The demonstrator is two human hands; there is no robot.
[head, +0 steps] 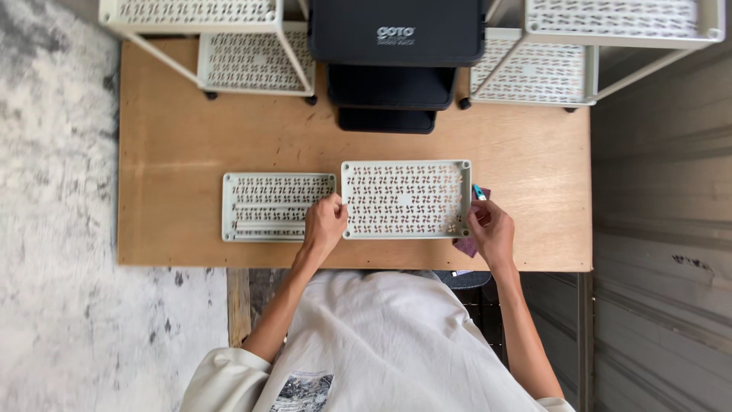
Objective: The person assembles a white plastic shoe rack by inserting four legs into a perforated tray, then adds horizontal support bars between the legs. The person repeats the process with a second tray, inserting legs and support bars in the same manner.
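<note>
My left hand [324,225] and right hand [492,233] grip the short ends of the perforated plastic shelf tray [406,198] lying flat on the tabletop [175,137]; it looks light, rigid, best held by its rims.

Both hands [325,225] [492,231] gripping perforated tray [406,198]
</note>
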